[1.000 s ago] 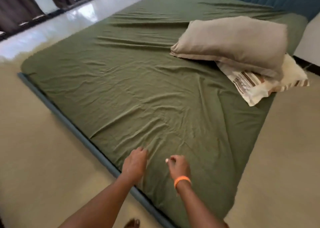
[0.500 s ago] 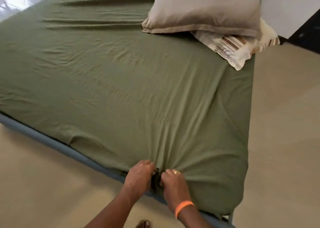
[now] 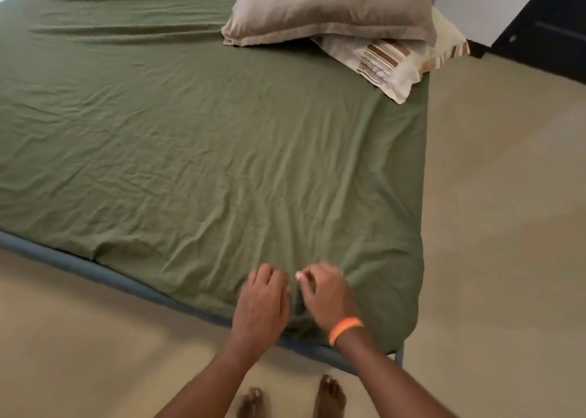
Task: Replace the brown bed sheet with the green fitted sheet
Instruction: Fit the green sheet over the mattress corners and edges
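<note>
The green fitted sheet (image 3: 196, 138) covers the whole mattress, creased, with wrinkles fanning out from the near edge. My left hand (image 3: 263, 303) and my right hand (image 3: 326, 297), which wears an orange wristband, sit close together at that near edge by the right corner. Both have curled fingers and grip a bunched fold of the green sheet between them. No brown sheet is in view.
A grey-beige pillow (image 3: 329, 5) lies on a cream striped pillow (image 3: 399, 59) at the bed's far right. The blue-grey bed frame (image 3: 95, 271) runs along the near edge. Beige floor (image 3: 501, 227) surrounds the bed; a dark door (image 3: 545, 27) is at top right. My bare feet (image 3: 329, 395) stand by the frame.
My hands dropped from the sheet's top to the near edge and closed together on a fold. Since then they have shifted slightly up, and the view has moved nearer the right corner.
</note>
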Action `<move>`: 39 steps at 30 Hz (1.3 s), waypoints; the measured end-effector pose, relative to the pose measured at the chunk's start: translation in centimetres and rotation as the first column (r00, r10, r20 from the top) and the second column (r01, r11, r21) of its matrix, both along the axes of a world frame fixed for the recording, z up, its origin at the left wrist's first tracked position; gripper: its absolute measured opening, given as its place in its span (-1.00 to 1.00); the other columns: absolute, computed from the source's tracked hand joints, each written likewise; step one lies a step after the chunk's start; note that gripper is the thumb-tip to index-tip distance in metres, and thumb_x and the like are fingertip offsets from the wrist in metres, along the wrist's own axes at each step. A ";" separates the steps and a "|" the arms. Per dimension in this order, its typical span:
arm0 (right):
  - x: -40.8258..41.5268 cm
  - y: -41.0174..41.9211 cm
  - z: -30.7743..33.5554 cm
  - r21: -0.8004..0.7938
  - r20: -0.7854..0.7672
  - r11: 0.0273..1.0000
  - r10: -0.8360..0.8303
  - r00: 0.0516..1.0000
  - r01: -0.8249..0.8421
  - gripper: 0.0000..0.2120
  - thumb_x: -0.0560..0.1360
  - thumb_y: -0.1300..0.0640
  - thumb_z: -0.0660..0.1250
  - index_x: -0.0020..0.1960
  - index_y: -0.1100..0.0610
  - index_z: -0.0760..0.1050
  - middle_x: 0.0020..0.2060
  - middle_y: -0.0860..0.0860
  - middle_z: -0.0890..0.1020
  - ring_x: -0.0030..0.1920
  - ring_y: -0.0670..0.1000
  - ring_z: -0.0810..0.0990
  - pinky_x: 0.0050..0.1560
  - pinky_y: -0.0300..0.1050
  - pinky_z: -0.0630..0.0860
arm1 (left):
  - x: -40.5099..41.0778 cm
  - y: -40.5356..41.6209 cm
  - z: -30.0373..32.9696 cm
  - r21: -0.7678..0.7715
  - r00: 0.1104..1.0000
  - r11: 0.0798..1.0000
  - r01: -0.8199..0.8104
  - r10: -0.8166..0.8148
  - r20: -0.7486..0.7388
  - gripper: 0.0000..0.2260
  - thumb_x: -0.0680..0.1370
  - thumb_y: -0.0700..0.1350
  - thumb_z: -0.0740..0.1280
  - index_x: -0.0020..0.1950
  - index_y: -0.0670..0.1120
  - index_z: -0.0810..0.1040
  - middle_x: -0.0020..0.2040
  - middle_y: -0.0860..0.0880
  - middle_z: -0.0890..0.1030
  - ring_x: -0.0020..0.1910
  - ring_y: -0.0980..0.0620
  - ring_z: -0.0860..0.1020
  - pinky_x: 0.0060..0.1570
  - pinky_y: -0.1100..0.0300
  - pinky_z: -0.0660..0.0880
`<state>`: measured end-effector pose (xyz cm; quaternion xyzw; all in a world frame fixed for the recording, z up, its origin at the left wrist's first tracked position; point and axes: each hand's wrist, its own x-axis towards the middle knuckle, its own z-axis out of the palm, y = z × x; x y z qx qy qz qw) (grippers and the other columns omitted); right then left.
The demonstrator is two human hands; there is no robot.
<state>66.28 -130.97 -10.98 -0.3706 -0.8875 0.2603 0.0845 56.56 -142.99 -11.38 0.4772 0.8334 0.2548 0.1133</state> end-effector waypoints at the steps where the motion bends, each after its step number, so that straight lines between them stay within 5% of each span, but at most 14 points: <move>1: -0.7 1.9 -0.3 0.087 -0.021 0.995 -0.044 0.999 0.045 -0.63 0.53 -0.15 0.14 -0.04 0.10 0.57 -0.09 0.10 0.62 -0.03 0.18 0.60 -0.03 0.04 0.53 | -0.4 1.7 -0.1 0.017 0.999 1.000 -0.005 0.005 -0.037 -0.76 0.57 -0.03 0.15 0.12 -0.08 0.53 0.11 -0.08 0.52 0.08 -0.09 0.50 0.07 0.02 0.50; 4: -1.2 6.9 -2.2 0.178 0.185 0.983 -0.077 0.980 0.044 -0.29 0.53 -0.31 0.01 0.52 0.10 0.27 0.49 0.16 0.31 0.50 0.20 0.26 0.45 0.25 0.20 | -1.5 5.8 -1.3 -0.171 0.998 0.985 0.018 -0.027 -0.052 -0.44 0.62 0.17 0.05 0.58 -0.04 0.20 0.58 -0.17 0.17 0.56 -0.17 0.15 0.50 -0.09 0.17; 7: 3.1 8.8 -5.2 0.207 0.383 0.976 -0.140 0.913 0.063 -0.21 0.52 -0.42 -0.09 0.62 -0.01 -0.04 0.61 0.06 -0.02 0.59 0.13 -0.06 0.52 0.29 -0.16 | 0.4 6.5 -4.5 -0.407 0.989 0.906 0.114 -0.143 -0.041 -0.32 0.57 0.34 -0.11 0.63 0.08 -0.10 0.62 -0.12 -0.15 0.60 -0.17 -0.13 0.54 -0.19 -0.09; 13: 8.5 6.3 -3.8 0.109 0.366 0.887 -0.456 0.811 0.449 -0.08 0.51 -0.44 0.01 0.62 0.12 -0.16 0.61 0.02 -0.14 0.60 0.03 -0.11 0.52 0.27 -0.05 | 5.8 5.0 -4.4 -0.430 0.955 0.882 0.195 -0.271 -0.122 -0.39 0.54 0.35 0.10 0.56 0.19 0.21 0.54 -0.31 0.20 0.51 -0.39 0.17 0.39 -0.26 0.14; 16: 8.7 7.6 -1.3 0.047 0.439 0.864 -0.469 0.766 0.502 -0.28 0.59 -0.28 0.04 0.60 0.11 0.04 0.61 0.01 -0.02 0.58 0.09 0.05 0.46 0.26 0.07 | 4.8 7.0 -2.0 -0.375 0.963 0.906 0.195 -0.250 -0.103 -0.55 0.52 0.34 0.13 0.23 0.15 0.58 0.20 -0.09 0.52 0.16 -0.22 0.51 0.06 -0.10 0.47; 18: 7.9 10.7 0.6 0.165 0.331 0.813 -0.579 0.745 0.558 -0.56 0.60 -0.14 0.07 0.23 0.08 0.56 0.34 0.09 0.53 0.33 0.19 0.44 0.22 0.15 0.26 | 3.0 10.8 -0.9 -0.321 0.975 0.926 0.197 -0.219 -0.033 -0.60 0.55 0.29 0.11 -0.07 0.06 0.61 0.00 0.01 0.49 -0.01 -0.12 0.52 -0.08 0.00 0.48; 20: 6.5 15.5 2.0 0.141 0.189 0.724 -0.689 0.700 0.675 -0.59 0.60 -0.08 0.11 -0.17 0.15 0.59 -0.13 0.12 0.66 0.03 0.21 0.56 0.00 0.04 0.29 | 1.2 15.6 -0.4 -0.312 0.983 0.936 0.164 -0.182 -0.029 -0.64 0.52 0.24 0.22 0.10 0.02 0.58 0.17 -0.04 0.45 0.14 -0.18 0.48 0.06 -0.04 0.47; 23: 4.7 25.2 0.5 -0.147 -0.026 0.610 -0.790 0.613 0.779 -0.74 0.59 0.03 0.24 -0.07 0.20 0.58 -0.07 0.19 0.65 0.03 0.24 0.58 -0.06 0.01 0.39 | -1.5 24.4 -0.2 -0.494 0.983 0.851 0.175 -0.174 0.049 0.16 0.23 0.26 0.57 0.62 0.03 -0.07 0.58 -0.23 -0.07 0.54 -0.33 -0.01 0.48 -0.21 0.06; 26: 2.8 31.2 -2.7 -0.412 0.029 0.559 -0.782 0.623 0.720 -0.59 0.56 -0.02 0.34 0.31 0.21 0.47 0.23 0.16 0.58 0.25 0.19 0.53 0.20 -0.04 0.42 | -2.7 31.2 -0.5 -0.705 0.895 0.623 0.338 -0.446 0.035 0.57 -0.03 0.31 0.64 0.48 0.02 -0.56 0.49 -0.23 -0.50 0.46 -0.38 -0.45 0.35 -0.46 -0.24; 28: 2.1 32.3 -5.2 -0.515 0.036 0.505 -0.794 0.607 0.692 -0.62 0.50 -0.02 0.43 0.21 0.18 0.49 0.13 0.13 0.62 0.15 0.15 0.59 0.13 -0.08 0.47 | -2.6 32.8 -1.2 -0.762 0.866 0.511 0.398 -0.483 0.128 0.63 -0.09 0.31 0.64 0.37 0.02 -0.69 0.40 -0.23 -0.63 0.36 -0.36 -0.58 0.27 -0.57 -0.25; 30: 2.9 32.2 -6.6 -0.566 -0.054 0.414 -0.881 0.470 0.712 -0.74 0.46 0.00 0.48 -0.12 0.15 0.48 -0.18 0.08 0.60 -0.13 0.11 0.57 -0.09 -0.09 0.46 | -2.6 33.1 -2.2 -0.772 0.869 0.475 0.423 -0.455 0.197 0.65 -0.12 0.32 0.64 0.30 0.01 -0.74 0.32 -0.23 -0.70 0.28 -0.35 -0.65 0.21 -0.61 -0.28; 32: 5.0 32.3 -7.7 -0.617 -0.069 0.326 -0.929 0.364 0.716 -0.60 0.46 0.03 0.49 -0.34 0.11 0.32 -0.40 0.03 0.42 -0.34 0.06 0.37 -0.23 -0.11 0.34 | -2.7 33.2 -2.3 -0.771 0.855 0.444 0.457 -0.458 0.243 0.65 -0.13 0.32 0.64 0.28 0.02 -0.76 0.28 -0.21 -0.74 0.24 -0.33 -0.69 0.18 -0.63 -0.31; 35: 6.0 33.1 -7.4 -0.702 0.012 0.200 -0.956 0.292 0.684 -0.58 0.44 0.02 0.52 -0.38 0.13 0.34 -0.42 0.05 0.42 -0.35 0.04 0.36 -0.26 -0.09 0.37 | -3.0 33.1 -2.1 -0.742 0.822 0.458 0.489 -0.526 0.218 0.63 -0.13 0.40 0.59 0.31 0.03 -0.73 0.28 -0.22 -0.74 0.26 -0.35 -0.68 0.17 -0.63 -0.31; 39: 6.6 33.7 -7.8 -0.653 0.332 -0.203 -0.943 0.034 0.729 -0.76 0.54 0.06 0.35 -0.19 0.21 0.47 -0.35 0.10 0.54 -0.39 0.10 0.51 -0.31 -0.07 0.54 | -1.9 30.3 -1.8 -0.653 0.754 0.510 0.560 -0.641 0.145 0.54 -0.11 0.62 0.38 0.44 0.05 -0.60 0.40 -0.30 -0.60 0.34 -0.38 -0.61 0.20 -0.61 -0.33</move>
